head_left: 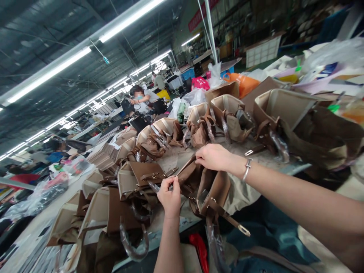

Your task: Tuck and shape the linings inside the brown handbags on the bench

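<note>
A brown handbag [222, 187] lies in front of me, its mouth facing up and a strap with a metal end plate [243, 230] hanging toward me. My left hand [170, 195] pinches the near left end of the bag's top edge between thumb and fingers. Farther along that same edge, my right hand [213, 156] is closed with its fingertips on the brown material. A bracelet [247, 169] circles my right wrist. Plastic-wrapped handles [214, 240] droop below the bag, and the inside is partly hidden.
Several similar unfinished bags [150, 140] stand in a curve around the worktable. A larger bag [284, 106] is at the right. Stacked brown panels [104, 157] lie at the left. A red object [199, 246] sits at the near edge. A co-worker [145, 98] is farther back.
</note>
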### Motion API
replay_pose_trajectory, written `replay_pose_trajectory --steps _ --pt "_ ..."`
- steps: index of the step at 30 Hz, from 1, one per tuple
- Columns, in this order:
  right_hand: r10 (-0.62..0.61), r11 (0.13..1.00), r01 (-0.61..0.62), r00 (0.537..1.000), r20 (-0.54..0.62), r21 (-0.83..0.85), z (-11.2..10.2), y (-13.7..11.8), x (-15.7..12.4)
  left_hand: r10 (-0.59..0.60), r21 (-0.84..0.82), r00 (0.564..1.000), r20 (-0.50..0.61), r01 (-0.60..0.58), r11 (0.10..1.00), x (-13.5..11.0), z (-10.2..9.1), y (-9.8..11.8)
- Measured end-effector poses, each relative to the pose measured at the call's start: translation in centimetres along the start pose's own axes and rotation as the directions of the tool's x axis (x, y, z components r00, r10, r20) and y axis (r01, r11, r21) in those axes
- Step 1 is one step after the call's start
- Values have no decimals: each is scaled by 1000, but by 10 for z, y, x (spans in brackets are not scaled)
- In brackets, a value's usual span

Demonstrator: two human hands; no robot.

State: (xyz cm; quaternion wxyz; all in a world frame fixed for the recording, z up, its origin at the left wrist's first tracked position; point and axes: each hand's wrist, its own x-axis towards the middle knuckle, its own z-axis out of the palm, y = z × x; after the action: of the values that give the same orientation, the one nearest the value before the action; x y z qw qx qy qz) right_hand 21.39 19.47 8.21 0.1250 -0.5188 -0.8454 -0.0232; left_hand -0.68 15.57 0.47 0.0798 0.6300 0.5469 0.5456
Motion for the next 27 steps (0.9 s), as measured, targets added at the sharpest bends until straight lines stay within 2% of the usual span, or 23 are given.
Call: replay_pose_trajectory --steps 5,19,24,27 --pt "43 999 -43 999 -6 6 0 -1 1 -20 0 1000 -12 20 1000 -1 2 -1" --pt "78 997 -78 996 -42 13 4 -1 5 24 -16 996 -83 -25 1000 -7 10 -8" --pt "86 996 -85 996 -34 6 5 0 6 -3 -16 989 -147 1 1000 -6 11 -5" --pt "95 995 -95 995 -40 1 5 0 8 -35 -69 994 -103 28 997 -4 10 0"
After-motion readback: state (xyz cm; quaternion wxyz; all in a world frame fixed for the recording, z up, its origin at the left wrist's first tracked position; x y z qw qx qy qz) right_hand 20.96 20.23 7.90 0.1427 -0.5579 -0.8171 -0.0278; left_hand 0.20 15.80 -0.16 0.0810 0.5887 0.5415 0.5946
